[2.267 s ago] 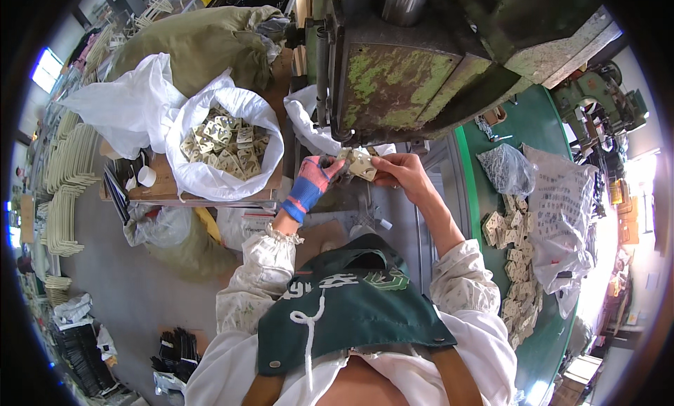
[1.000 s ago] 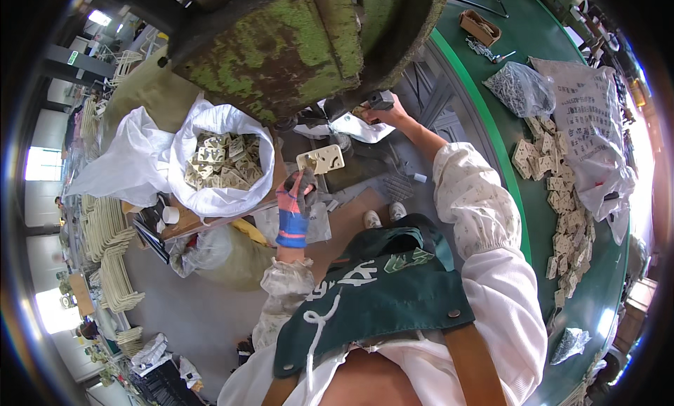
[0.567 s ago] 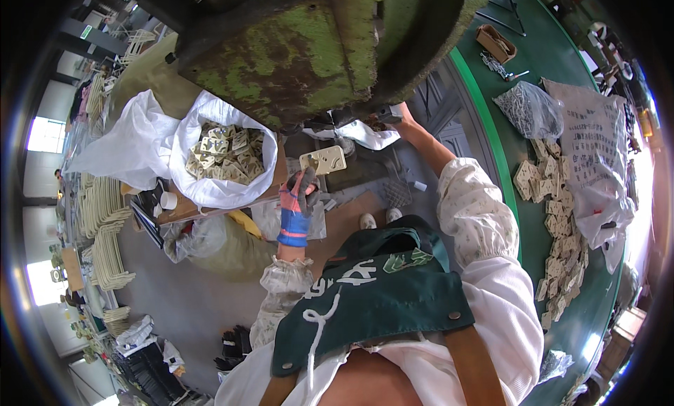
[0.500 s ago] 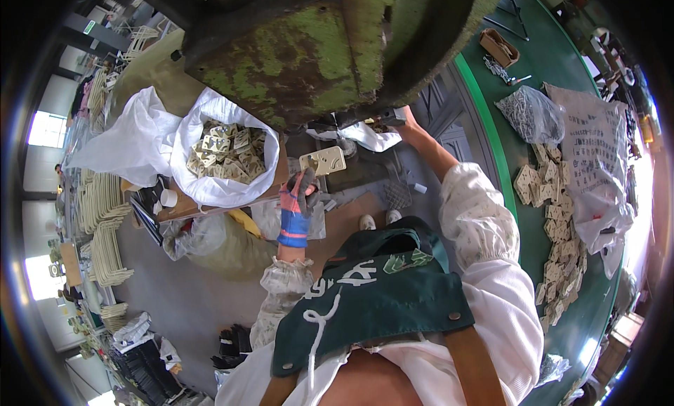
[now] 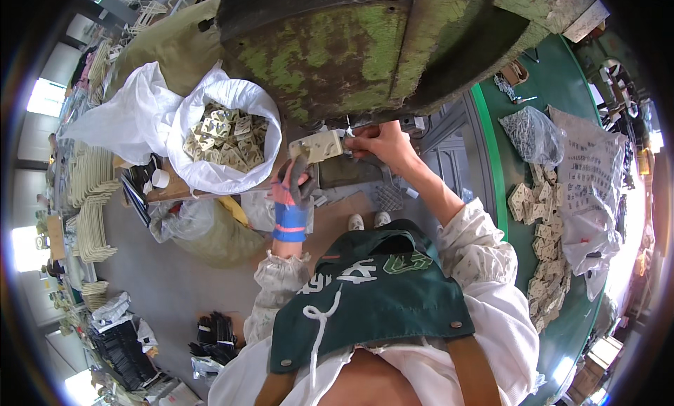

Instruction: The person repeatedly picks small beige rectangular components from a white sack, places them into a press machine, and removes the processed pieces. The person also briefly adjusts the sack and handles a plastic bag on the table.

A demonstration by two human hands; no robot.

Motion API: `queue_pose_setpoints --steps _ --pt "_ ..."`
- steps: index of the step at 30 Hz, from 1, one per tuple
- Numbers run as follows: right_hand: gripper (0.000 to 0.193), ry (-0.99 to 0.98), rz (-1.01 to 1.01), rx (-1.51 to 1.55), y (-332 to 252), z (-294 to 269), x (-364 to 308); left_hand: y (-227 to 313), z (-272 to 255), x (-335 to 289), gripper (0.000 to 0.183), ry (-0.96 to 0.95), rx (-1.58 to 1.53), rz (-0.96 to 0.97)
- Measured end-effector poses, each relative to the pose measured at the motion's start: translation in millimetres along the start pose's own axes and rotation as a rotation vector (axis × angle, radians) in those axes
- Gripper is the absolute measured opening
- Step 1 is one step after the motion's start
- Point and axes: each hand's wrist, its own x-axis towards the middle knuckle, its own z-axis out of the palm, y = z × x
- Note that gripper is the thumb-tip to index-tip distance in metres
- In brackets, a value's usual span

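My left hand [image 5: 293,185], in a pink, blue and dark glove, grips a flat cream-coloured metal plate [image 5: 317,147] by its near left end. The plate has cut-outs and lies just under the front of a worn green machine [image 5: 316,58]. Bare and bent at the wrist, my right hand [image 5: 385,145] meets the plate's right end. Its thumb and fingers are pinched together beside a small silvery part [image 5: 348,131]; what they hold is too small to make out.
To the left, an open white sack [image 5: 272,118] contains many similar plates [image 5: 226,135]. On the right, a green table [image 5: 516,230] carries loose plates [image 5: 551,265], a clear bag of small parts [image 5: 531,135] and a printed sack [image 5: 586,167]. A filled sack [image 5: 217,234] stands below on the floor.
My right hand has moved left from beneath the machine to the plate's right end. The plate has shifted slightly up and left with my left hand. The whole view has shifted too.
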Motion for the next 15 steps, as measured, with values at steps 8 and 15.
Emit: queue_pose_setpoints --steps 8,15 --pt "0.027 -0.228 -0.059 0.168 49.2 -20.8 27.6 43.5 27.0 27.8 0.021 0.066 -0.56 -0.41" --pt "0.027 0.287 -0.867 -0.897 199.7 -73.3 181.7 40.2 26.8 30.3 0.023 -0.03 -0.647 -0.425"
